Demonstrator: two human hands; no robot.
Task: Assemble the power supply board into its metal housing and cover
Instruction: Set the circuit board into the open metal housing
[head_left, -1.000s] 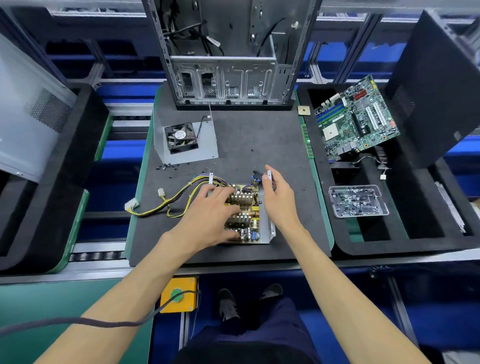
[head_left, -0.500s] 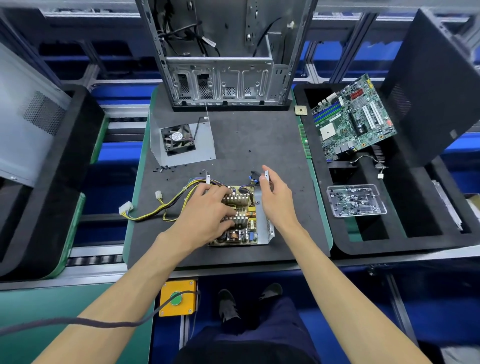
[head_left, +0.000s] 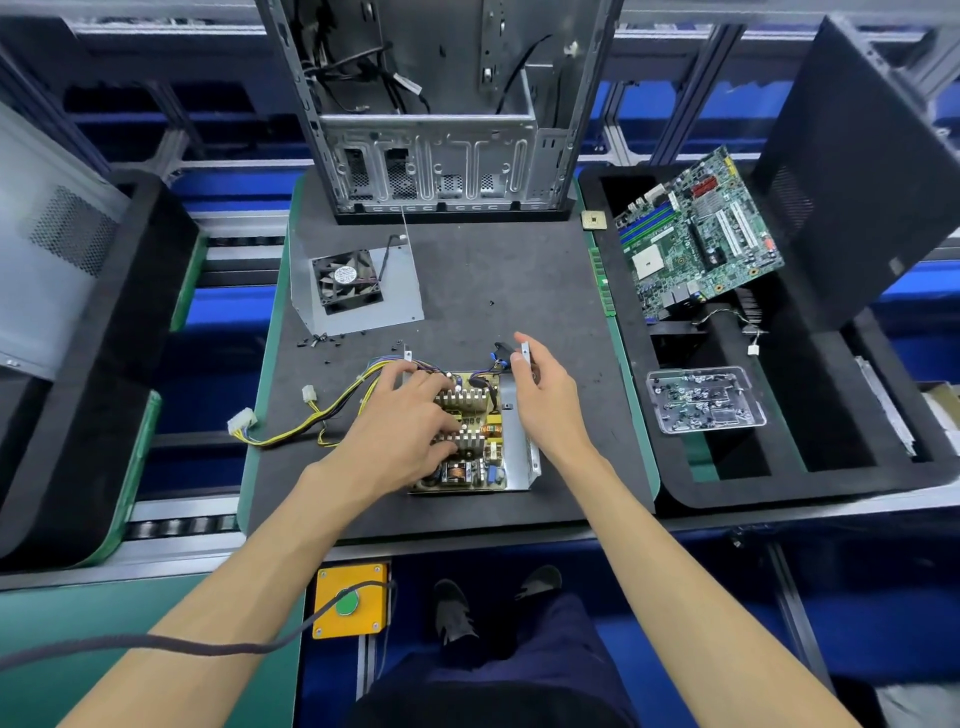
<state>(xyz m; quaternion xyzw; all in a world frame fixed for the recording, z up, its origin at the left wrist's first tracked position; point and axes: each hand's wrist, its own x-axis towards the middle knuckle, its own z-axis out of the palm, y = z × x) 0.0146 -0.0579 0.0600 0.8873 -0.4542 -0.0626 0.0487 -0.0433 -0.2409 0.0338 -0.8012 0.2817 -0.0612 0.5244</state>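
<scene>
The power supply board (head_left: 475, 452), yellow with silver heat sinks, lies inside its open metal housing (head_left: 519, 447) near the front of the black mat. My left hand (head_left: 400, 426) presses flat on the board's left half, fingers spread over the heat sinks. My right hand (head_left: 545, 395) rests along the housing's right wall, fingertips at its upright rear tab. Yellow and black cables (head_left: 311, 421) trail left from the board. The grey metal cover (head_left: 358, 283) with a black fan lies behind, to the left.
An open computer case (head_left: 441, 114) stands at the back of the mat (head_left: 545, 291). Small black screws (head_left: 319, 340) lie scattered near the cover. To the right, a foam tray holds a motherboard (head_left: 696, 239) and a clear screw box (head_left: 704, 400). A yellow button box (head_left: 350, 600) sits below the bench.
Both hands stay on the board and housing. My right hand's fingers have shifted slightly at the housing's rear tab; the board sits the same.
</scene>
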